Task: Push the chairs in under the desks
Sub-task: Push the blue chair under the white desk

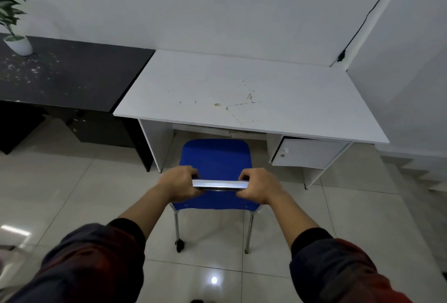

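Note:
A blue chair [215, 157] with chrome legs stands on the tiled floor in front of the white desk [242, 89]. Its seat front reaches just under the desk's front edge, in the knee gap. My left hand [180, 183] grips the left end of the chair's chrome back rail [220, 184]. My right hand [260, 187] grips the rail's right end. Both arms stretch forward in dark sleeves.
A black desk [72, 72] adjoins the white one on the left, carrying a potted plant [14, 26]. The white desk has a cabinet door [307, 155] on its right, slightly ajar. Walls close off the back and right. A black cable [367, 14] runs down the corner.

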A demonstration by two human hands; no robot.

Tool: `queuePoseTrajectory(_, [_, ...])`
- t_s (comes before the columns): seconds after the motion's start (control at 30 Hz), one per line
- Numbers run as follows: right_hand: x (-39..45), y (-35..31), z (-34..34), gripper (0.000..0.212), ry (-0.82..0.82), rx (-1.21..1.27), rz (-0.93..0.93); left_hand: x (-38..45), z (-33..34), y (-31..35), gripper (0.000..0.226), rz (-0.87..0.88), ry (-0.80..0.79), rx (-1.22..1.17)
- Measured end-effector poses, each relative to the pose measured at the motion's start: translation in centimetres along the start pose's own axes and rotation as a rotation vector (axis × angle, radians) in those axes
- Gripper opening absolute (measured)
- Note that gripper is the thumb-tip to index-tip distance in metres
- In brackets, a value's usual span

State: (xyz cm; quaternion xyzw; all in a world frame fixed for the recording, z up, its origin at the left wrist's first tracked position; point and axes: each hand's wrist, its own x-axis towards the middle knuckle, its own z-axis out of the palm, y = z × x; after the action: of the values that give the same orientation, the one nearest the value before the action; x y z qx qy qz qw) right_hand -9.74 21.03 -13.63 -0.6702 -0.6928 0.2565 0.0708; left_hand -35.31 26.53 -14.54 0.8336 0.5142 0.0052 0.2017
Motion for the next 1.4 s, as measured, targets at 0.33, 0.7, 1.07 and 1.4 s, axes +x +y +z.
queuePoseTrajectory(0.33, [2.2, -4.6, 1.9, 0.029, 0.066, 0.048, 0.070, 1.5, -2.6, -5.5, 0.031, 0.046, -0.018, 0.017])
queuePoseTrajectory(0.7, [6.2, -10.7, 3.6, 0.029, 0.170, -0.059, 0.188, 4.7, -6.6, -11.8, 0.032, 0.159, -0.068, 0.036])
queuePoseTrajectory(1.07, [6.2, -12.4, 5.0, 0.031, 0.109, 0.037, 0.191, 4.3, -6.8, -14.1, 0.031, 0.210, -0.084, 0.022])
queuePoseTrajectory(1.4, [5.6, -11.3, 3.9, 0.032, 0.052, 0.009, 0.162, 3.1, -5.8, -11.8, 0.034, 0.108, -0.063, 0.078])
